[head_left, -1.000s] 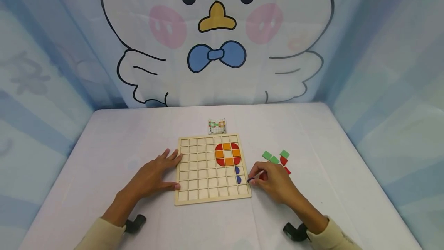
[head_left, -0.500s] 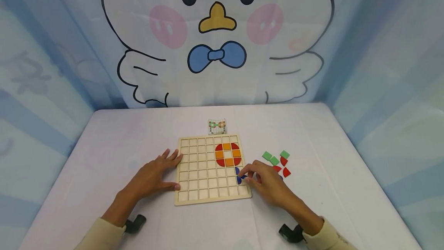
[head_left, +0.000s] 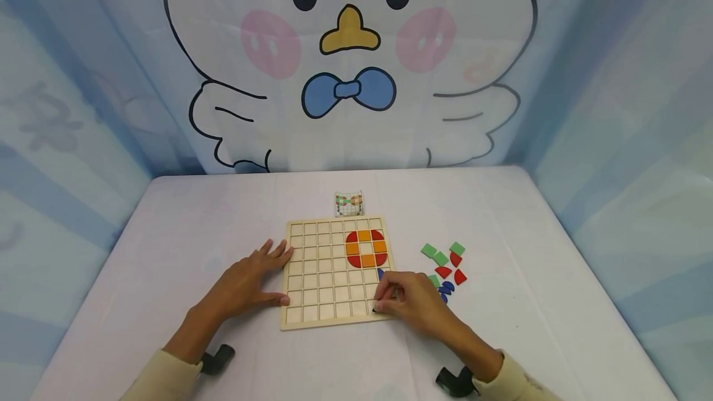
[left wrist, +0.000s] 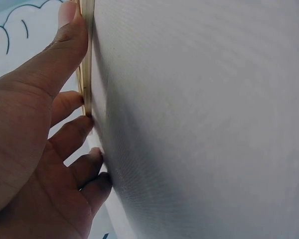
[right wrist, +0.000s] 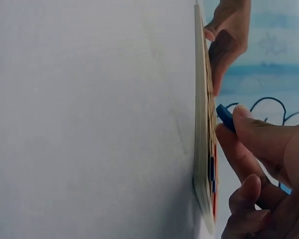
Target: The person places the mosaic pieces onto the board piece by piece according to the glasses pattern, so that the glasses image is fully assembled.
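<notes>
A square wooden grid board (head_left: 313, 325) lies on the white table. My left hand (head_left: 245, 277) rests against its left edge, fingers spread and thumb touching the rim. Between thumb and index finger, my right hand (head_left: 414, 303) pinches a blue half-round tile (right wrist: 226, 117) over the board's lower right cells. In the right wrist view the tile is tilted, just above the board surface. Red quarter-round tiles (head_left: 353, 261) and orange square tiles (head_left: 367, 260) form a ring at the board's upper right. Below the ring shows a set blue tile (head_left: 381, 274); the right hand hides the cells under it.
Right of the board lie loose green squares (head_left: 429, 250), red quarter-rounds (head_left: 460, 276) and blue half-rounds (head_left: 448, 287). A small printed pattern card (head_left: 349, 203) lies just beyond the board's far edge. A patterned curtain (head_left: 356, 135) closes off the table's back.
My right hand has moved left and toward the board's near right corner with the blue tile, uncovering more loose tiles behind it. The left hand has stayed in place.
</notes>
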`<state>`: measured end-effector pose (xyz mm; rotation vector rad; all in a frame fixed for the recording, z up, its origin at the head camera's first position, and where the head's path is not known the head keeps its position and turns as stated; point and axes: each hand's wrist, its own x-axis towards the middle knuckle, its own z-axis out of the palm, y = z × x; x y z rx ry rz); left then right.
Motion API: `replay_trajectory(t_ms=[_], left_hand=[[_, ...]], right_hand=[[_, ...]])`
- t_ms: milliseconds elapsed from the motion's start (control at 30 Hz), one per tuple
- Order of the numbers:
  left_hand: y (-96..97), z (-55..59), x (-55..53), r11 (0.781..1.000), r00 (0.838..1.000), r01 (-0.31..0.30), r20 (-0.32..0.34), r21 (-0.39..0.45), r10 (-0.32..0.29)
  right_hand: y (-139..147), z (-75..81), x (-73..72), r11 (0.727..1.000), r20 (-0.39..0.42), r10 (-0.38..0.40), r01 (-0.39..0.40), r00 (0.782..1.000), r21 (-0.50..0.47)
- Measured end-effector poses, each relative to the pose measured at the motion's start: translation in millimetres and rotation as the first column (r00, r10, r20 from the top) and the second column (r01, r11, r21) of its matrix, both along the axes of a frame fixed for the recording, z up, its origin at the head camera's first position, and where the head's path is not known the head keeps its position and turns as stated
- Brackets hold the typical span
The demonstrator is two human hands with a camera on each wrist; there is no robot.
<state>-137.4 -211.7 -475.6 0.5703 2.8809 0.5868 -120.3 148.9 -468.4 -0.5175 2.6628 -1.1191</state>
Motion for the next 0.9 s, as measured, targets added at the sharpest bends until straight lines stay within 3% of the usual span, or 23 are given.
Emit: replay_trajectory(t_ms=[900], left_hand=[[1.4, 1.4, 0.2, 1.0, 1.0, 0.001, 0.006, 0.004, -0.001]], right_hand=[[-12.9, -0.5, 3.6, 0.987, -0.067, -0.038, 0.048, 0.997, 0.151]])
